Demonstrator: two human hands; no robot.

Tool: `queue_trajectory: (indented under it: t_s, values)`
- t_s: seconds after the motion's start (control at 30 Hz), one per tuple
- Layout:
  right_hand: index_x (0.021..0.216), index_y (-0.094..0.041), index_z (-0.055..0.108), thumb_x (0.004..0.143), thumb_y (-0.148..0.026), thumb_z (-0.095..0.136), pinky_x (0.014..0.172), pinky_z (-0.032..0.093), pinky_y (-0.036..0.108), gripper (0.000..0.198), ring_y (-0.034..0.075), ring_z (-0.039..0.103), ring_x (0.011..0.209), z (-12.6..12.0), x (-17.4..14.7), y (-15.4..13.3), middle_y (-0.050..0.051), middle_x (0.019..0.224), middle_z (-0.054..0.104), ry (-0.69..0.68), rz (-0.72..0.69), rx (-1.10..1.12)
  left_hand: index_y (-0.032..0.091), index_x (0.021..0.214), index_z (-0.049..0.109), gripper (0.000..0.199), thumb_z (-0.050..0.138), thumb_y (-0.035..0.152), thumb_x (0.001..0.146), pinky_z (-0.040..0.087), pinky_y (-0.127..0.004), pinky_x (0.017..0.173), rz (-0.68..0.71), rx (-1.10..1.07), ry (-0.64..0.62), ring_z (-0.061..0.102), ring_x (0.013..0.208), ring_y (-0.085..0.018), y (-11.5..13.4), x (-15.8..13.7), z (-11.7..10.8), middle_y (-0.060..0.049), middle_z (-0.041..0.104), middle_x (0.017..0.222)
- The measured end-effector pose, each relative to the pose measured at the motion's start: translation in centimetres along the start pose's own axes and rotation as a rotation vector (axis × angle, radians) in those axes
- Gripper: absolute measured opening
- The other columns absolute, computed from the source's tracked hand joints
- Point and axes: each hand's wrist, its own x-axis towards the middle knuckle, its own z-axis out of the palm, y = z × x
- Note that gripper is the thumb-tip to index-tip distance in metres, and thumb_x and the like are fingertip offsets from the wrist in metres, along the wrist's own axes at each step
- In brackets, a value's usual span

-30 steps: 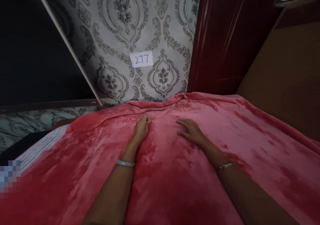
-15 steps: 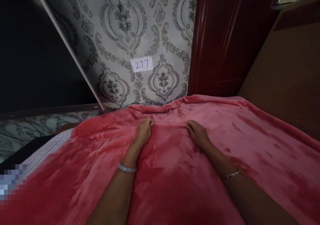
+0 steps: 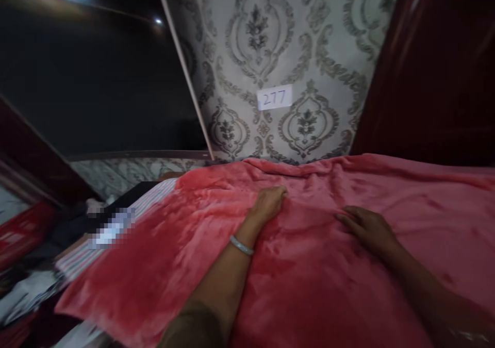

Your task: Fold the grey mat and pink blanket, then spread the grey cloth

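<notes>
A big, soft, red-pink blanket point(image 3: 162, 255) is spread out in front of the person, with its far edge by the wall point(image 3: 317, 44). The left hand point(image 3: 268, 203) is curled up tight and holds a bit of the blanket. The right hand point(image 3: 369, 229) is on the blanket too, with its thumb and fingers close together, but I cannot tell if it grips the cloth. A pale bangle point(image 3: 242, 246) is on the left wrist. A striped cloth point(image 3: 157, 197) peeks out on the left. A white card point(image 3: 275, 97) on the wall says 277.
</notes>
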Motion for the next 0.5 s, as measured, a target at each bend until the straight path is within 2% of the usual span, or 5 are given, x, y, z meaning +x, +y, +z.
queue_trajectory:
  t_s: [0.13, 0.27, 0.37, 0.43, 0.5]
  values:
    - [0.079, -0.025, 0.071, 0.079, -0.068, 0.047, 0.072, 0.056, 0.041, 0.050, 0.031, 0.072, 0.083, 0.0, 0.2, 0.0, 0.013, 0.090, 0.077, -0.048, 0.061, 0.022, 0.018, 0.096, 0.063, 0.023, 0.041, 0.021, 0.100, 0.048, -0.030, 0.079, 0.019, 0.066, -0.031, 0.066, 0.086, -0.021, 0.3, -0.9, 0.1, -0.008, 0.072, 0.090]
    - [0.078, -0.024, 0.071, 0.067, -0.070, 0.045, 0.083, 0.057, 0.045, 0.053, 0.038, 0.071, 0.096, -0.4, 0.1, -0.8, 0.015, 0.096, 0.078, -0.061, 0.182, -0.015, 0.017, 0.098, 0.064, 0.026, 0.039, 0.022, 0.100, 0.049, -0.032, 0.086, 0.017, 0.071, -0.046, 0.066, 0.091, -0.021, -0.2, -1.6, -0.6, -0.009, 0.072, 0.096]
    - [0.081, -0.022, 0.071, 0.063, -0.070, 0.044, 0.088, 0.056, 0.046, 0.058, 0.040, 0.071, 0.101, -0.5, 0.1, -1.1, 0.014, 0.099, 0.078, -0.075, 0.232, -0.032, 0.017, 0.100, 0.067, 0.025, 0.042, 0.017, 0.097, 0.049, -0.032, 0.094, -0.028, 0.032, -0.057, 0.065, 0.101, -0.020, -2.6, -2.5, -2.2, -0.009, 0.073, 0.105]
    - [0.082, -0.022, 0.072, 0.063, -0.070, 0.042, 0.087, 0.057, 0.046, 0.060, 0.039, 0.071, 0.100, -0.3, 0.1, -1.0, 0.014, 0.100, 0.078, -0.083, 0.231, -0.045, 0.017, 0.101, 0.069, 0.027, 0.045, 0.011, 0.091, 0.049, -0.033, 0.098, -0.125, 0.041, -0.051, 0.065, 0.105, -0.020, -5.3, -3.7, -4.1, -0.009, 0.073, 0.109]
    - [0.080, -0.024, 0.072, 0.064, -0.070, 0.041, 0.082, 0.058, 0.043, 0.058, 0.036, 0.073, 0.095, -0.1, 0.2, -0.8, 0.012, 0.097, 0.079, -0.029, 0.194, -0.111, 0.015, 0.102, 0.071, 0.033, 0.045, 0.005, 0.085, 0.050, -0.036, 0.097, -0.214, 0.072, -0.030, 0.066, 0.103, -0.021, -8.3, -5.4, -6.4, -0.010, 0.074, 0.109]
